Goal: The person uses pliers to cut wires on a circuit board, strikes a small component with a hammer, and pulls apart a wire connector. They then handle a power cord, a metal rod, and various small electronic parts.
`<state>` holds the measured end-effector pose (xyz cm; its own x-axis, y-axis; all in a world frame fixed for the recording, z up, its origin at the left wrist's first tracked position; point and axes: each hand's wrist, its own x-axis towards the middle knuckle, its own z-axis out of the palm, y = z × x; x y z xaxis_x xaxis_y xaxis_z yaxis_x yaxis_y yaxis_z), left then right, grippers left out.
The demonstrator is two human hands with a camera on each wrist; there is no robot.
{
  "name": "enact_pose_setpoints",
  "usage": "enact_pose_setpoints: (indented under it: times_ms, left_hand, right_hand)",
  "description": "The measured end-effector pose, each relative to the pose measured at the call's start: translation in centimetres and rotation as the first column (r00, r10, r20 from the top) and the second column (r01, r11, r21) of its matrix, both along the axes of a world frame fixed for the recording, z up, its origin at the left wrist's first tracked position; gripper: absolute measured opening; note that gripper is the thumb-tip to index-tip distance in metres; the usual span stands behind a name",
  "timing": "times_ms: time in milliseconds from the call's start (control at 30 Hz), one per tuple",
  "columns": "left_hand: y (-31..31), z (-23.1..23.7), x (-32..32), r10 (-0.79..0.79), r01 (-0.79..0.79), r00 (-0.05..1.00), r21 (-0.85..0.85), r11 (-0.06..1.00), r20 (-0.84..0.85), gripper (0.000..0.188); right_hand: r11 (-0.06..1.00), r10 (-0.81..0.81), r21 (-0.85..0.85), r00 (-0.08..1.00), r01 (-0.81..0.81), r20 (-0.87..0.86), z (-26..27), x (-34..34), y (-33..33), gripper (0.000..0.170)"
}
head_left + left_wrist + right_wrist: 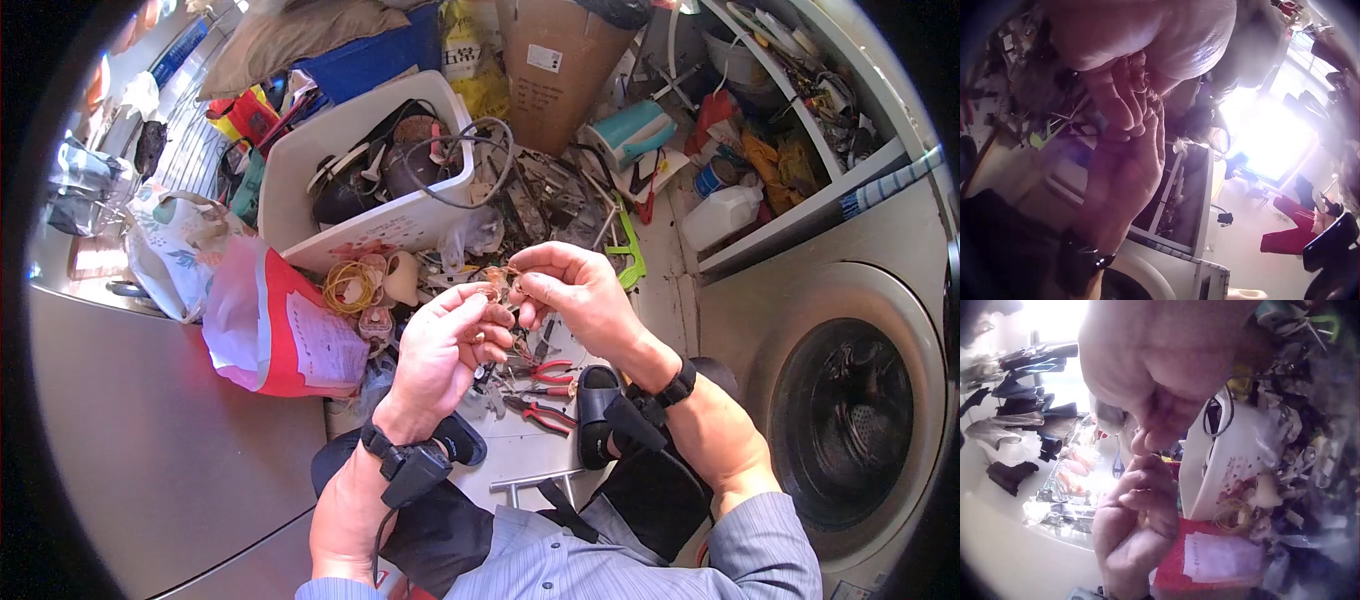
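Observation:
Thin copper-coloured wire [495,277] is held between the two hands, in front of the chest. My left hand [440,355] pinches it between thumb and forefinger, the other fingers curled. Close beside it on the right, my right hand [578,295] pinches the wire too, its fingertips almost touching the left ones. In the left wrist view a few fine strands [1152,95] show between the fingers. The right wrist view has the fingertips of both hands meeting, and the wire is hard to make out there.
Red-handled pliers [540,412] lie on the floor below the hands, near black sandals [600,400]. A white bin [375,225] holds dark items. Beside it are a red and white bag [285,330] and yellow wire [349,286]. A washing machine [870,290] stands at right.

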<state>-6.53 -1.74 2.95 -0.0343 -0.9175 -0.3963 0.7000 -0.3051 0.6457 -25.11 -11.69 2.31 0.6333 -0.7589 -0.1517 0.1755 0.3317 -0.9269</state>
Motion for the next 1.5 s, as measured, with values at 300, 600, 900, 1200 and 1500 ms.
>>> enact_pose_setpoints:
  times_ms: [300, 600, 900, 1200, 1500]
  left_hand:
    - [-0.3, -1.0, -0.4, -0.030, 0.024, 0.997, -0.081, 0.996, -0.071, 0.026]
    - [-0.9, -1.7, -0.9, 0.047, -0.042, 0.977, 0.026, 0.999, -0.209, 0.044]
    - [-1.0, -3.0, -1.7, 0.095, -0.088, 0.978, 0.044, 0.995, -0.186, 0.042]
    - [-0.3, -0.5, -1.6, 0.130, -0.116, 0.981, -0.095, 0.989, 0.148, 0.030]
    - [0.1, -0.3, -1.4, 0.125, -0.106, 0.943, -0.076, 0.991, 0.309, 0.032]
  right_hand:
    - [0.986, 0.001, -0.166, 0.995, -0.018, -0.102, 0.2, 0.4, 1.3, 0.017]
    - [0.652, -0.223, -0.758, 0.961, 0.021, -0.165, -0.6, 0.4, 1.4, 0.017]
    - [0.472, -0.168, -0.875, 0.964, -0.103, -0.205, -1.6, 1.4, 2.9, 0.032]
    - [0.980, 0.006, -0.197, 0.994, -0.027, -0.108, -0.6, 0.6, 2.0, 0.016]
    - [0.996, 0.085, 0.019, 0.996, -0.085, 0.013, -0.5, 0.9, 1.6, 0.022]
